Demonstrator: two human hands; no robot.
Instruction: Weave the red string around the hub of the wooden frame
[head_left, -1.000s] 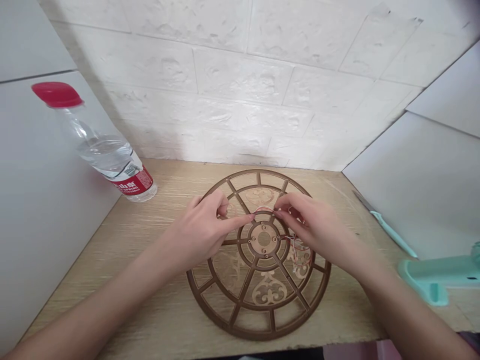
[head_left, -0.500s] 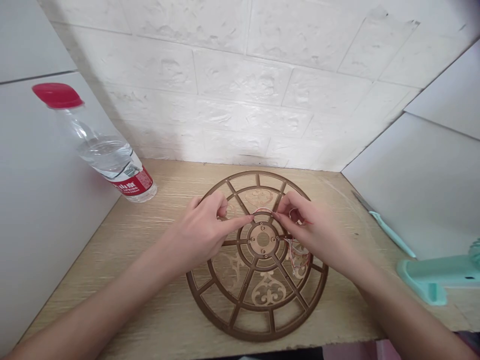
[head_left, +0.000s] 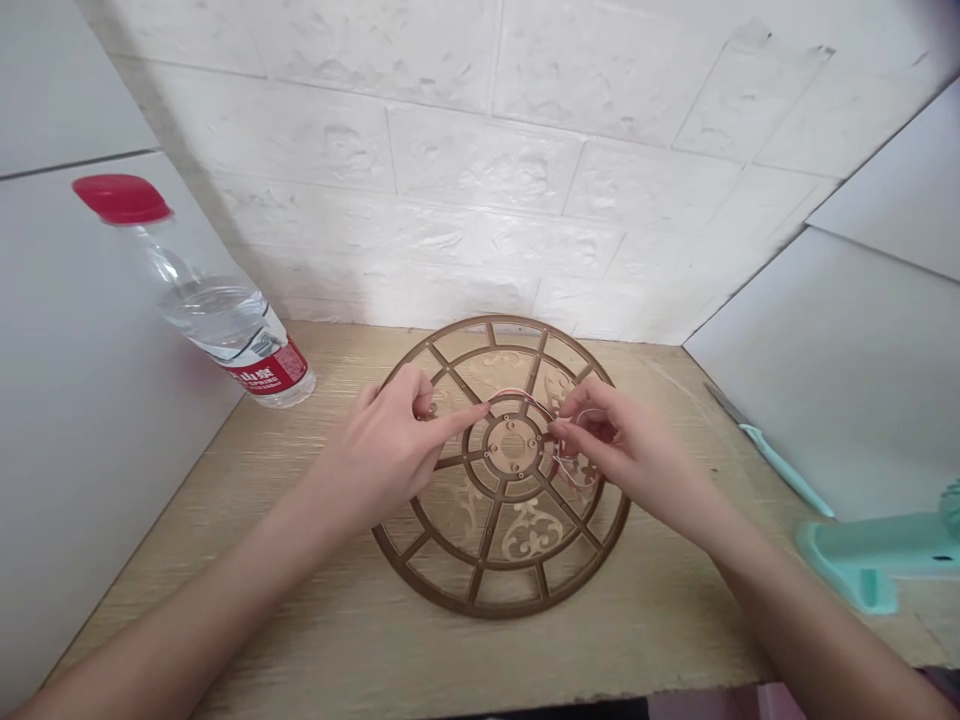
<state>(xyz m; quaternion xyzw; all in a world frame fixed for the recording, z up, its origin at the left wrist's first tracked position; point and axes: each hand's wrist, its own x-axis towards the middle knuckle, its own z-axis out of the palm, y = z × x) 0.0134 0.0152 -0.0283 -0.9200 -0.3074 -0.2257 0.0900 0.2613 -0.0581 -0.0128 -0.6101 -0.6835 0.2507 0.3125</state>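
Note:
A round brown spoked frame [head_left: 474,590] with pale scrollwork panels and a small hub spans the middle of the table. My left hand [head_left: 394,435] is closed at its left side, one digit stretched out and its tip pressing at the inner ring. The fingers' undersides are hidden. Thin red and white wires [head_left: 517,393] run along the top of that inner ring. To the right of the hub, my right hand [head_left: 626,440] pinches the wires between thumb and fingers. A loose loop of them hangs below these fingertips, over the scrollwork.
A water bottle [head_left: 247,335] with a red cap stands at the left by a white panel. Against the right panel lean a turquoise-handled knife [head_left: 787,470] and a turquoise plastic device [head_left: 862,555]. A white brick-patterned wall [head_left: 480,180] closes off the table's back.
The frame has shifted away from me and slightly left. My left hand has moved a little left and up with it. My right hand's fingertips stay near the ring's right side.

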